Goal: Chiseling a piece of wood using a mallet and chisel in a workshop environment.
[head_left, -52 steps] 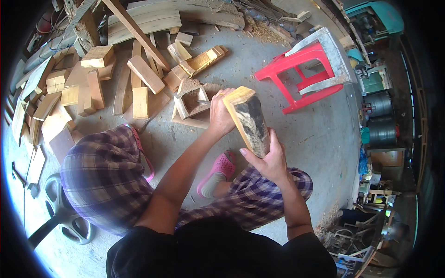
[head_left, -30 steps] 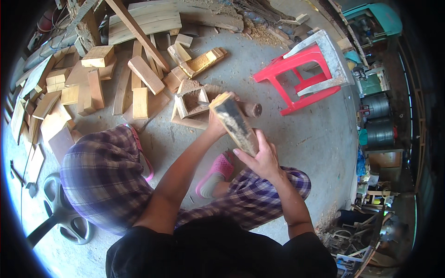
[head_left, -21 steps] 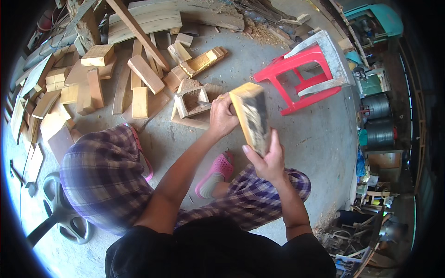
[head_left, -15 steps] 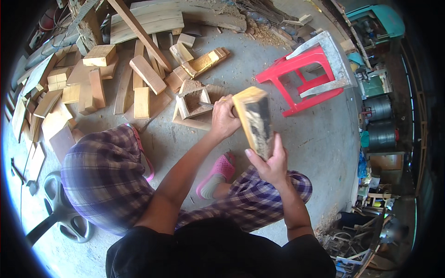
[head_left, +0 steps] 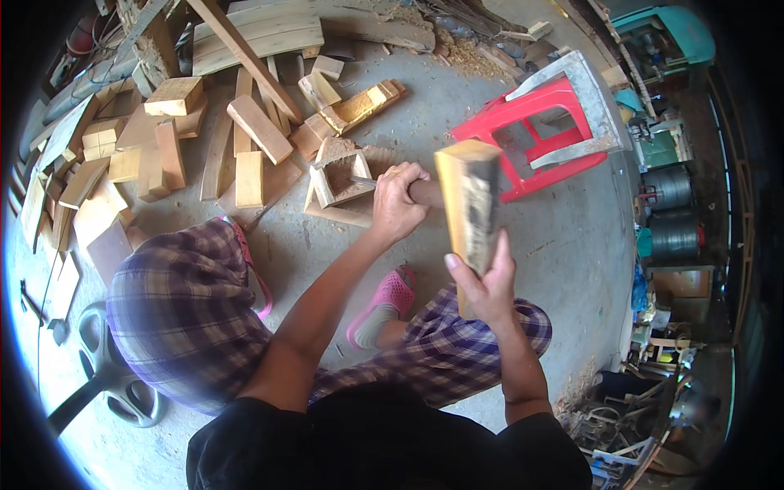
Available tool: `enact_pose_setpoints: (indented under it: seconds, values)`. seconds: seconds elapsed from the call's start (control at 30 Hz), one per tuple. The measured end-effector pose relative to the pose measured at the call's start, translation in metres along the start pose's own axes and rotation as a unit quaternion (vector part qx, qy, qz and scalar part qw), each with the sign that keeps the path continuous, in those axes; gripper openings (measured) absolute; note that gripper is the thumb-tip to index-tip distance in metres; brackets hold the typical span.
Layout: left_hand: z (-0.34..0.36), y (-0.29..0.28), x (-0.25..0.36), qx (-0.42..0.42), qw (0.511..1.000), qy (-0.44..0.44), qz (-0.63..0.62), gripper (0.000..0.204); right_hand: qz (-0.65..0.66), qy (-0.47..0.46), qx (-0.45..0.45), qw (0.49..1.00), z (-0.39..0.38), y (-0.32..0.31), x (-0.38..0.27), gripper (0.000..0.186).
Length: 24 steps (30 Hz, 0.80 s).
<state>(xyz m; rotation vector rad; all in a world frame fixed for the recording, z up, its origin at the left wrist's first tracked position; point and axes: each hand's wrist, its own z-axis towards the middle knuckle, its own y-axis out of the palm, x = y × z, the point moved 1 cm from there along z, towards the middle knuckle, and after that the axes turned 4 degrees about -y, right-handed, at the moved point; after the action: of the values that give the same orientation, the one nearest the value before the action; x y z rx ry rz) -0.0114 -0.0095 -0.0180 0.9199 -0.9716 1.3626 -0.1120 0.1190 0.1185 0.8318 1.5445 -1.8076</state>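
My right hand [head_left: 483,282] grips the lower part of an upright pale wooden block [head_left: 469,206] with a dark, rough side face. My left hand [head_left: 398,200] is closed around a thin metal tool [head_left: 363,183] with a dark handle, held against the left side of the block. The tool's tip points left over a small wooden box frame [head_left: 339,175] on the concrete floor. I sit with knees apart in plaid trousers, a pink sandal [head_left: 384,304] under the block.
Several cut wood blocks [head_left: 173,96] and planks [head_left: 260,37] lie scattered at the upper left. A tipped red plastic stool [head_left: 543,135] lies to the right. Metal barrels [head_left: 671,212] stand at the far right. A grey fan base [head_left: 110,371] sits at lower left.
The block has been turned and lifted several times between my hands, from tilted to upright. My left hand now grips the tool beside it.
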Motion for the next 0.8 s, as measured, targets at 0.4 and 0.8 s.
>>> enact_pose_setpoints:
  seconds: [0.4, 0.8]
  values:
    - [-0.004, 0.004, -0.002, -0.021, 1.0, -0.002, -0.004, 0.032, -0.045, -0.007, -0.043, 0.998, 0.0, 0.0, 0.003, 0.053]
    - [-0.007, 0.009, -0.01, 0.029, 0.997, 0.064, 0.044, 0.023, -0.139, -0.005, -0.26, 0.955, -0.005, 0.022, 0.012, 0.053]
